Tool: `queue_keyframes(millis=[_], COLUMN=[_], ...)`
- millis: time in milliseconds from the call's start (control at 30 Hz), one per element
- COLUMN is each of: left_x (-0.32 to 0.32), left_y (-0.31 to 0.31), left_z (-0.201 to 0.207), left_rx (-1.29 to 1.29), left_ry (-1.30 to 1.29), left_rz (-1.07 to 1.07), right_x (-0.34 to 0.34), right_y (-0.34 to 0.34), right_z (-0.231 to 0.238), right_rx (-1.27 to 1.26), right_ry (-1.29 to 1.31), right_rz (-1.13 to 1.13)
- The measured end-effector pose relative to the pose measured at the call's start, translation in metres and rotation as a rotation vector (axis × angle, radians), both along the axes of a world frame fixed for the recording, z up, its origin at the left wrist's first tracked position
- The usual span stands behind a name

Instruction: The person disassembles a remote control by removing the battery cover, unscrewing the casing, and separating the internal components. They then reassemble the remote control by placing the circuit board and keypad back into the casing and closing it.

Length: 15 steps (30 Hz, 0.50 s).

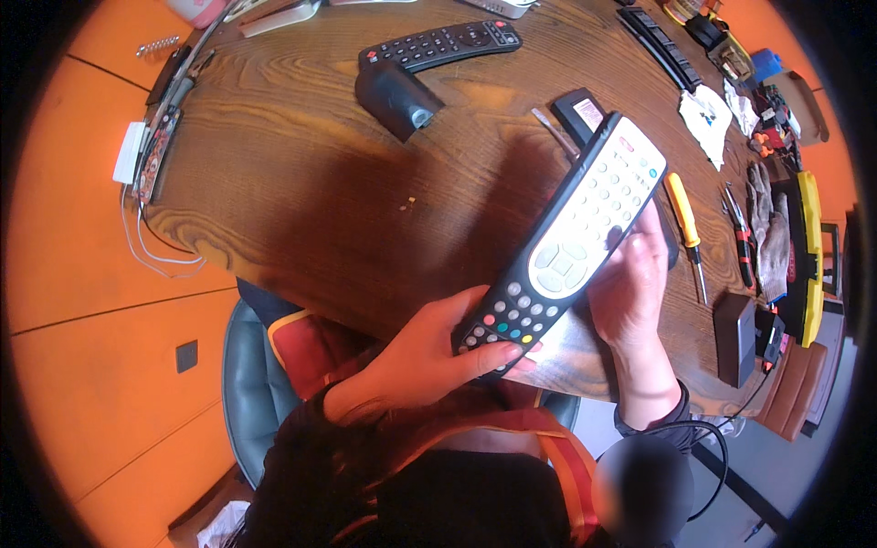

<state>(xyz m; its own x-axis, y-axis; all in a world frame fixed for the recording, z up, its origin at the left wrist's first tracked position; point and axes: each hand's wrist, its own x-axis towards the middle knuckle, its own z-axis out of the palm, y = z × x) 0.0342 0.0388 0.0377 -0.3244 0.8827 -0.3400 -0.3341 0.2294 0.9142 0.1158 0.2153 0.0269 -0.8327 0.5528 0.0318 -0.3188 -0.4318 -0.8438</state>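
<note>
A long remote control (pixel 574 237) with a black body, a white face and coloured buttons is held tilted above the wooden table (pixel 301 183). My left hand (pixel 429 352) grips its lower end, thumb across the bottom buttons. My right hand (pixel 632 283) holds the remote's right side near the middle, fingers behind it. A small black part (pixel 582 111) lies on the table just beyond the remote's top end.
A second black remote (pixel 440 45) and a black cylindrical piece (pixel 396 98) lie at the far side. A yellow-handled screwdriver (pixel 685 224), pliers (pixel 740 239), gloves (pixel 769 219) and a small black box (pixel 734 338) sit on the right. A circuit board with wires (pixel 151 155) lies at the left edge.
</note>
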Motion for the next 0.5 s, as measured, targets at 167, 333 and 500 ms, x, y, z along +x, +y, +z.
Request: queue_keyframes(millis=[167,333,500], left_x=[-0.001,0.005,0.01], left_y=[-0.004,-0.003,-0.001], left_z=[-0.004,0.006,0.013], left_rx=[-0.122,-0.2,-0.232], left_ry=[0.152,0.351,0.436], left_rz=[-0.1,-0.121,-0.084], right_x=[0.005,0.011,0.016], right_y=[0.011,0.014,0.017], right_z=[0.007,0.011,0.017], right_rx=[0.065,-0.063,-0.016], right_ry=[-0.056,0.122,0.137], right_rz=[-0.15,-0.087,-0.063])
